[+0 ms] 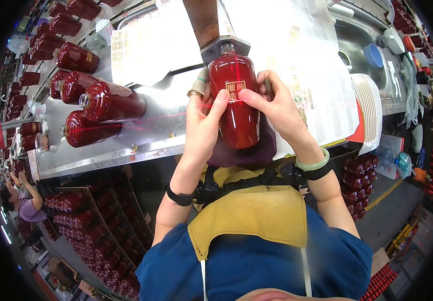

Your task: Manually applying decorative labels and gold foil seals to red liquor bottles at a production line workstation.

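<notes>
The red bottle (236, 100) lies lengthwise on the metal tabletop (166, 120), neck pointing away from the person, its base resting on a dark purple cloth (264, 150) at the near edge. It is glossy, rounded at the shoulders, with a small square gold label on the upper face; the print there is too small to make out. Its clear neck butts against a grey block, whose top is cut off by the upper edge. The left hand (201, 118) wraps the bottle's left side, thumb pressed beside the label, a ring on one finger. The right hand (276, 105) grips the right side, thumb also on the label; its fingers curl behind the glass and are hidden. A pale green bangle (313, 164) sits on the right wrist. To the left, more red bottles (101, 108) lie on their sides, open necks showing. A stack of white sheets (369, 110) stands to the right, partly cut by glare.
</notes>
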{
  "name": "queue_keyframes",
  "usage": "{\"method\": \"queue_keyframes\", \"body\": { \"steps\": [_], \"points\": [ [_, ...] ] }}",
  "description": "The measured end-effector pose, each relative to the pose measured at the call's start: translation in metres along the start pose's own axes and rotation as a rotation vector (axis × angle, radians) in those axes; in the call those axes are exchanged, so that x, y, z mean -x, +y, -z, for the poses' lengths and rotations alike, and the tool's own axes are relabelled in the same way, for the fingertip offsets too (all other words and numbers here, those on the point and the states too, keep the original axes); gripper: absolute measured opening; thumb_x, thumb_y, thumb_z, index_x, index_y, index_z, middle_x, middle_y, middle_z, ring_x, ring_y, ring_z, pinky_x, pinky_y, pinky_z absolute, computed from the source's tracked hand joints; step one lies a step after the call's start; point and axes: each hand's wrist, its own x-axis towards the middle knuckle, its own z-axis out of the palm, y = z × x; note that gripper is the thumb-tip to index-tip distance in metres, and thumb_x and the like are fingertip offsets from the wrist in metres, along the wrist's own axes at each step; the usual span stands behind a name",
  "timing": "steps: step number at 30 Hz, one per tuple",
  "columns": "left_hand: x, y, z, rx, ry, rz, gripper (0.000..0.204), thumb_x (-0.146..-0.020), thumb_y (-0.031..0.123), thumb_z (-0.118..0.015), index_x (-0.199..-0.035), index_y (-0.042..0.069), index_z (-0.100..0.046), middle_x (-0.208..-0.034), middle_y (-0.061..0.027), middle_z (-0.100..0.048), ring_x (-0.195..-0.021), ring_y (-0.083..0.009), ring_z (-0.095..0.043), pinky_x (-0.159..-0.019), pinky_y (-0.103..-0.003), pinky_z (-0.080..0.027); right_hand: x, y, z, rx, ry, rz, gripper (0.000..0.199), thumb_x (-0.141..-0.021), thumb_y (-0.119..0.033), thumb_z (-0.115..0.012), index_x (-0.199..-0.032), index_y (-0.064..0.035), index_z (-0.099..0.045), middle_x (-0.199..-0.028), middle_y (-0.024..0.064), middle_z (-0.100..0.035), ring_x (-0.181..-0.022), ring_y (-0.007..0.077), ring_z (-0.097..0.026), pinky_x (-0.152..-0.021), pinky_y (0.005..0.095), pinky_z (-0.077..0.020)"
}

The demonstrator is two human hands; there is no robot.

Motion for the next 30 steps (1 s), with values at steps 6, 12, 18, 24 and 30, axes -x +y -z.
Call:
{"method": "queue_keyframes", "body": {
  "steps": [6, 12, 18, 24, 30],
  "points": [
    [-0.0013, -0.0012, 0.0012, -0.020, 0.014, -0.006, 0.052, -0.105, 0.012, -0.062, -0.150, -0.004, -0.042, -0.143, -0.0152, -0.058, -0.127, -0.0188, -0.059, -0.108, -0.035, -0.050, 0.0003, -0.0026, -0.0002, -0.018, -0.001, 0.009, 0.047, -0.086, -0.032, -0.088, -0.105, -0.0060, -0.055, -0.087, -0.0049, -0.042, -0.078, 0.0060, -0.039, -0.069, 0.0222, -0.0383],
    [-0.0062, -0.0044, -0.0054, -0.056, 0.088, -0.013, 0.053, -0.104, 0.015, -0.067, -0.147, -0.005, -0.045, -0.138, -0.0156, -0.061, -0.124, -0.0194, -0.061, -0.106, -0.035, -0.050, 0.0008, -0.0039, -0.0017, -0.006, 0.010, 0.001, 0.045, -0.087, -0.031, -0.087, -0.105, -0.0062, -0.055, -0.088, -0.0051, -0.042, -0.078, 0.0057, -0.039, -0.069, 0.0219, -0.0378],
    [-0.0056, -0.0053, -0.0060, -0.039, 0.099, -0.034, 0.052, -0.104, 0.015, -0.067, -0.148, -0.004, -0.045, -0.139, -0.0155, -0.061, -0.124, -0.0194, -0.061, -0.106, -0.035, -0.050, 0.0001, -0.0019, -0.0008, -0.007, 0.005, -0.004, 0.045, -0.086, -0.030, -0.088, -0.104, -0.0060, -0.055, -0.088, -0.0049, -0.043, -0.077, 0.0057, -0.038, -0.068, 0.0215, -0.0373],
    [-0.0062, -0.0065, -0.0052, -0.039, 0.103, -0.026, 0.051, -0.104, 0.016, -0.066, -0.147, -0.004, -0.046, -0.138, -0.0154, -0.062, -0.124, -0.0193, -0.061, -0.106, -0.035, -0.050, -0.0003, -0.0007, -0.0015, -0.011, 0.011, 0.010, 0.046, -0.086, -0.031, -0.088, -0.104, -0.0055, -0.055, -0.088, -0.0049, -0.043, -0.077, 0.0057, -0.038, -0.067, 0.0217, -0.0375],
    [-0.0059, -0.0072, -0.0052, -0.056, 0.102, -0.027, 0.051, -0.104, 0.017, -0.066, -0.147, -0.004, -0.047, -0.137, -0.0154, -0.063, -0.123, -0.0193, -0.061, -0.106, -0.035, -0.050, -0.0003, -0.0015, -0.0010, -0.012, 0.002, 0.005, 0.046, -0.086, -0.032, -0.088, -0.105, -0.0052, -0.055, -0.086, -0.0052, -0.043, -0.077, 0.0058, -0.039, -0.068, 0.0220, -0.0378]
  ]
}}
